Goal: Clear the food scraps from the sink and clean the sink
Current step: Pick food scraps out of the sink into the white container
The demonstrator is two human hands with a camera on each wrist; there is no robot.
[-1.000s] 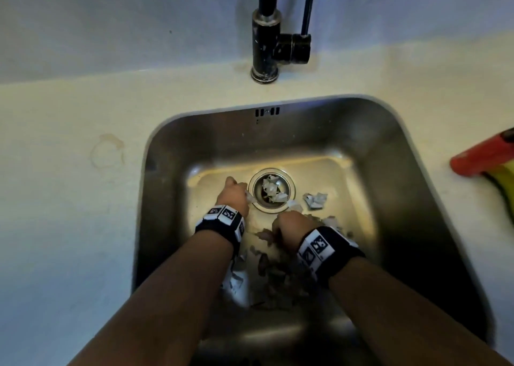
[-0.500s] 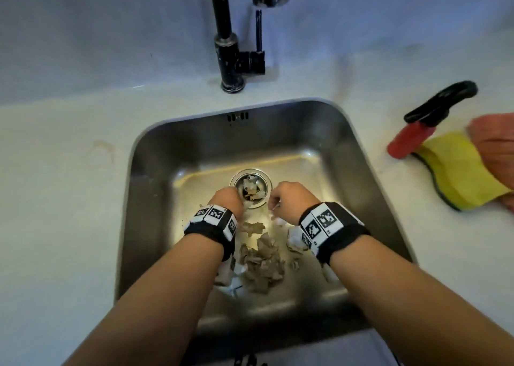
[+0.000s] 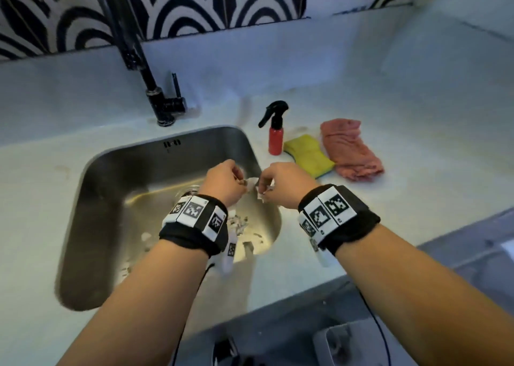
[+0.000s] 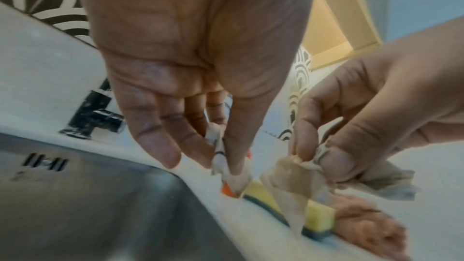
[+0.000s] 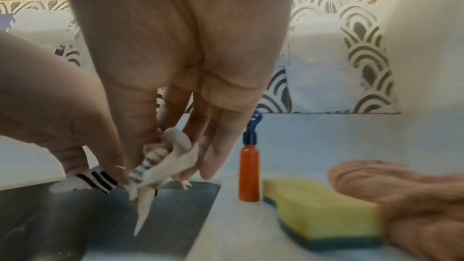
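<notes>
Both hands are raised above the right rim of the steel sink (image 3: 111, 198). My left hand (image 3: 241, 181) pinches a small pale scrap (image 4: 218, 152) between thumb and fingers. Close beside it, my right hand (image 3: 263, 191) pinches a larger crumpled pale scrap (image 5: 173, 158) that hangs down in a point. In the left wrist view the right hand (image 4: 314, 158) and its scrap (image 4: 288, 182) hang over the counter's edge. More pale scraps (image 3: 239, 223) lie on the sink floor under my left wrist. The drain (image 3: 192, 191) is partly hidden by that wrist.
A black tap (image 3: 164, 107) stands behind the sink. On the white counter (image 3: 417, 115) to the right stand a red spray bottle (image 3: 276, 134), a yellow sponge (image 3: 308, 155) and a pink cloth (image 3: 350, 148). A grey container (image 3: 342, 340) shows below the counter's front edge.
Both hands have lifted from the sink floor by the drain, each carrying a scrap, and moved up and right to the rim. The head view has swung up and right.
</notes>
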